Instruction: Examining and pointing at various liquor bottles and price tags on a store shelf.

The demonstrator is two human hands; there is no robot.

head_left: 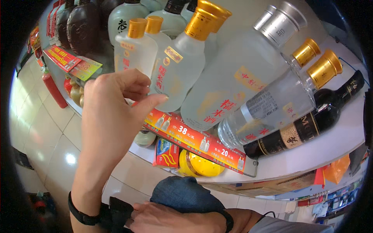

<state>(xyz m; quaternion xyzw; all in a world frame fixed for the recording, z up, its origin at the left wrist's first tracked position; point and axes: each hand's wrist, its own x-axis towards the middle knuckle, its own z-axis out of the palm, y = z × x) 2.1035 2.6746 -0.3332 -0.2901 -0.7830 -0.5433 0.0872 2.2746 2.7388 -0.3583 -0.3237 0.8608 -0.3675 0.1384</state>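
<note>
1. While the left hand (112, 104) curls loosely, thumb apart, holding nothing visible, the right hand (176, 218) has fingers hidden behind a black wrist device (120, 211); its grip cannot be told.
2. Upper centre, a frosted-glass, gold-capped bottle (182, 66) stands closed, unlifted; thumb contact is unclear.
3. Upper left, dark brown rounded bottles (82, 29) are cut off.

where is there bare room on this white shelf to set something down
The bare patch is the strip of white shelf between the dark bottle lying on its side and the curved front edge, right of the red price strip. Behind the price strip it is crowded: frosted bottles stand close together, with the left hand before them.
</note>
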